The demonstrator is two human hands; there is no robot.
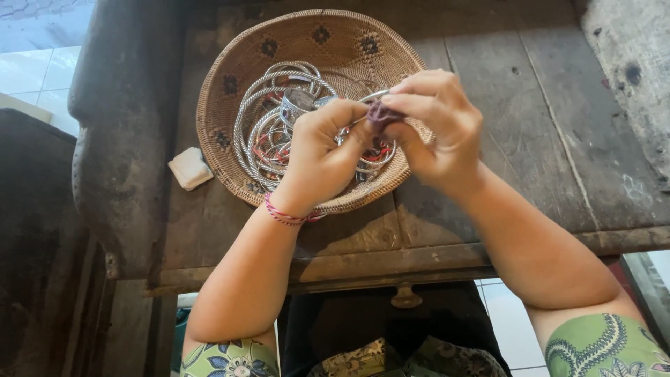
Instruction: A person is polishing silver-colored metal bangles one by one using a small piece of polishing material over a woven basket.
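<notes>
A: Head view. Left hand (pixel 322 150) closed around a silver ring (pixel 299 101), thumb and forefinger pinching near a small purple cloth (pixel 382 112)

B: And the right hand (pixel 436 126)?

A: Fingers curled tight, pinching that same cloth from the other side. Fingertips of both hands touching at the grip, cloth between them, a thin silver edge poking out just above it

B: Below the grip?

A: Woven basket (pixel 237 63), round, dark diamond marks on its wall. Inside, right under the hands, a heap of silver bangles (pixel 262 129), some with red showing through. Hard to tell whether the held piece touches the heap

B: Left of the grip?

A: Small white block (pixel 190 168) just beside the basket rim, lying on the worn wooden table (pixel 516 119). Red thread bracelet (pixel 286 214) on the left wrist, below the grip

B: Nearer than that?

A: Table edge, a drawer knob (pixel 405 297) under it, green patterned sleeves (pixel 604 345) at the bottom corners
</notes>
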